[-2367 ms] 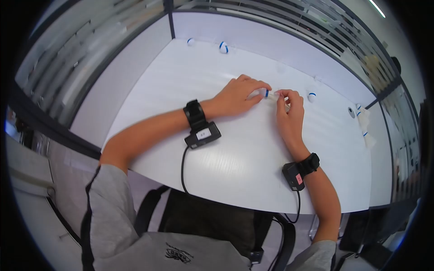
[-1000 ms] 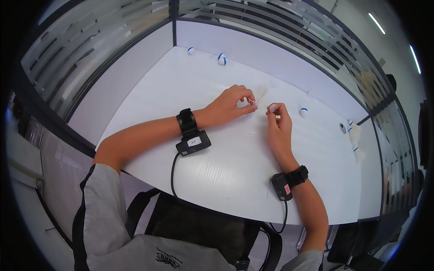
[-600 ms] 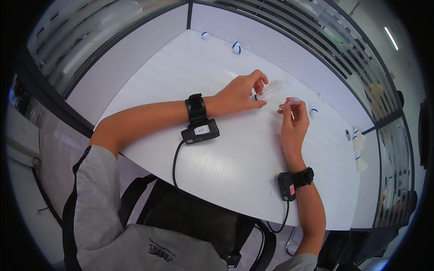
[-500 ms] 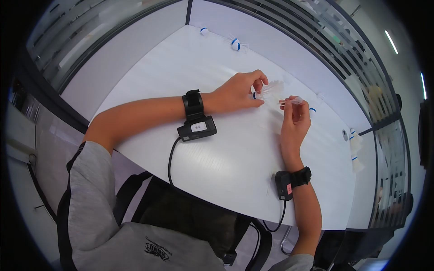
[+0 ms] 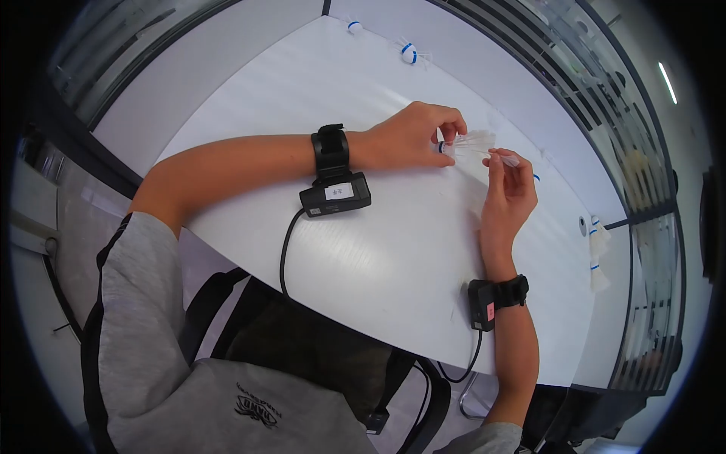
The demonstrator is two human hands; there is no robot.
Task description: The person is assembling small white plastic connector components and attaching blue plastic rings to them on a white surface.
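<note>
My left hand is closed around the cork end of a white feather shuttlecock, which has a dark blue band. Its feather skirt points right, toward my other hand. Between the thumb and fingertips of my right hand is a loose white feather, its quill end close to the skirt. Part of a blue-banded piece shows just behind my right fingers.
Along the back of the white desk lie a shuttlecock with sparse quills and a blue-banded cork. More shuttlecocks stand by the right partition. Cabled black devices are strapped to both wrists.
The camera view has shifted a little. The shuttlecock has turned so its skirt points more to the right, and the feather in my right hand now tilts down to the right.
</note>
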